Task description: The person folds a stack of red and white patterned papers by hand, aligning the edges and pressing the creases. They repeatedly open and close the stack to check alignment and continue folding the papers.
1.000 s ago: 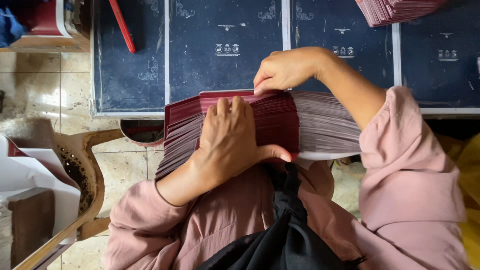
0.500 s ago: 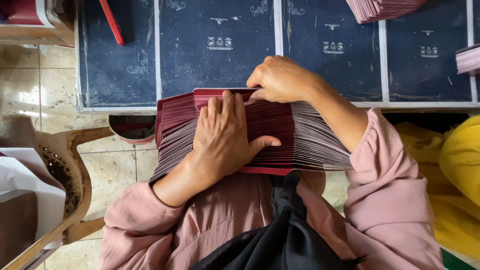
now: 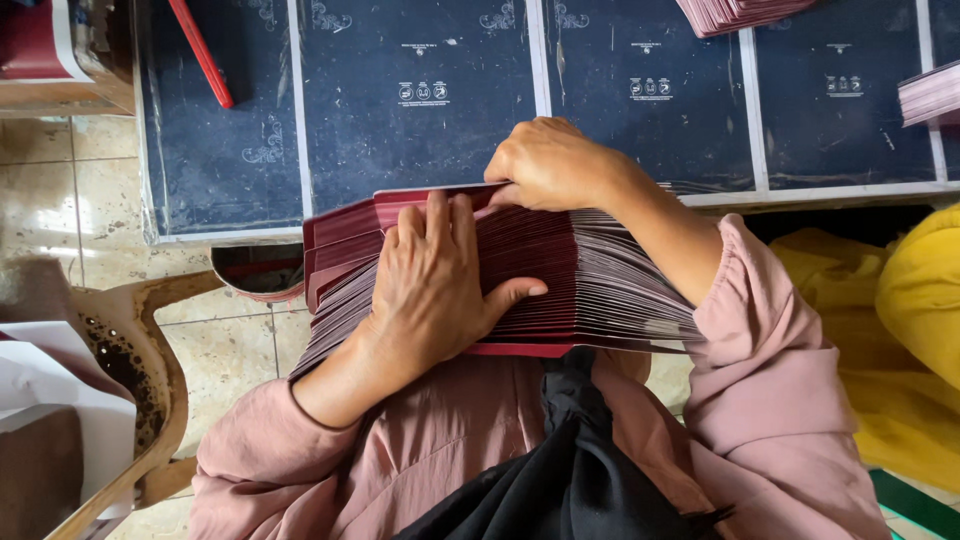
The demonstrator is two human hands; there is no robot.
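Observation:
A thick fanned stack of maroon card covers (image 3: 580, 270) rests on my lap against the edge of a dark blue printed work surface (image 3: 420, 130). My left hand (image 3: 435, 280) lies flat on top of the stack, fingers spread, pressing it down. At the stack's far edge, my right hand (image 3: 550, 165) curls its fingers over the top cards and grips them. Pink sleeves cover both of my arms.
A red pen-like stick (image 3: 200, 52) lies on the surface at the upper left. More maroon stacks (image 3: 735, 12) sit at the top right and at the right edge (image 3: 930, 92). A wooden chair frame (image 3: 150, 340) stands left on the tiled floor. Yellow cloth (image 3: 890, 350) lies at right.
My right hand has slid a little along the stack's far edge while the left hand stays pressed on top. The view has shifted slightly.

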